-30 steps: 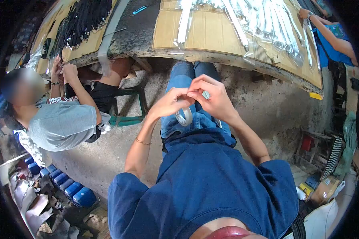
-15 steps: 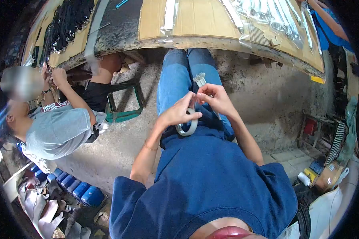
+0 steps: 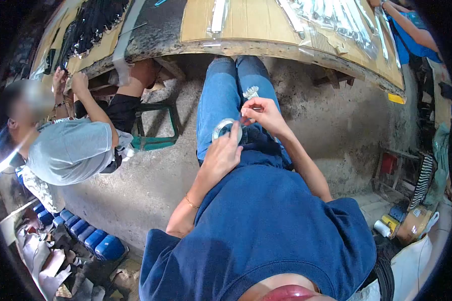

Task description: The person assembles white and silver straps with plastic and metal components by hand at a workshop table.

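step in hand, judged: freeing the tape end. left hand (image 3: 221, 156) clamped on roll of clear tape (image 3: 226, 130), held over the lap, well short of the workbench (image 3: 266, 47) near edge. right hand (image 3: 263, 114) pinched shut at the roll's rim (what is pinched: cannot tell), touching the roll. white bundle (image 3: 250, 93) resting on the jeans. next move calls for steady peel, roll held firm.

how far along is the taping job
Done: clear packets already lie on the bench. In hand: the left hand holds the tape roll over the lap, while the right hand pinches at its edge, with a small white bundle just above. Left: no tape strip shows pulled out yet.
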Demonstrator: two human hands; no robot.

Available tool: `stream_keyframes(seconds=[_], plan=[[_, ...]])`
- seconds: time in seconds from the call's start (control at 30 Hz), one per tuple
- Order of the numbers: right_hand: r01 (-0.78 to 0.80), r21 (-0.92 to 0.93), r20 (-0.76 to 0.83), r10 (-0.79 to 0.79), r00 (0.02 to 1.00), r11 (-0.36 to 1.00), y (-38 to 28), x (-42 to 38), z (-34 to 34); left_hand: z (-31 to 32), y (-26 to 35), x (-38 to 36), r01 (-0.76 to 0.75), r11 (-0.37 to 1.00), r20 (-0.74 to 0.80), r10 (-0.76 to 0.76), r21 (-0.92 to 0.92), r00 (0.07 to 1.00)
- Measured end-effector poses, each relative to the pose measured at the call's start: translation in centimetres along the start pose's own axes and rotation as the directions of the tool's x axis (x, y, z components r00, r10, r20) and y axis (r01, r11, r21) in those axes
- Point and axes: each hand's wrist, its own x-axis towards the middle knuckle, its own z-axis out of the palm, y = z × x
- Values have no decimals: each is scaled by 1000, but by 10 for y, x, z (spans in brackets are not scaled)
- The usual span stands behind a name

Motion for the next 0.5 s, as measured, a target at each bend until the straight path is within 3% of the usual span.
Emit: stream_keyframes(seconds=[0.1, 0.13, 0.17, 0.23, 0.27, 0.3, 0.37, 0.43, 0.47, 0.5], plan=[[-2, -11, 6, 2, 1000, 1000, 1, -2, -3, 0, -11, -3, -22, 997, -22, 21, -68, 1000], [16, 58, -6, -15, 1000, 998, 4, -2, -3, -1, -18, 3, -112, 974, -82, 97, -197, 992], [34, 125, -16, -32, 999, 992, 5, -1, -4, -5, -21, 7, -114, 974, -87, 99, -194, 991], [59, 134, -32, -55, 998, 989, 1, 3, -3, -23, -19, 14, -21, 962, -105, -8, -272, 994], [81, 119, -68, -74, 995, 990, -3, 5, -1, -31, -17, 21, 95, 977, -158, -126, -189, 979], [109, 101, -104, -99, 990, 989, -8, 11, 0, -41, -18, 29, 113, 980, -179, -142, -161, 974], [150, 63, -125, -142, 982, 987, -10, 28, 4, -57, -26, 50, 68, 996, -271, -49, 59, 961], [217, 151, -205, -185, 961, 964, -13, 43, 11, -69, -46, 79, 5, 990, -201, 24, 138, 979], [260, 208, -228, -212, 950, 943, -9, 53, 9, -70, -58, 94, -86, 986, -231, 117, 141, 966], [260, 205, -229, -213, 950, 944, -6, 61, 7, -85, -46, 100, -35, 999, -108, 34, -6, 994]])
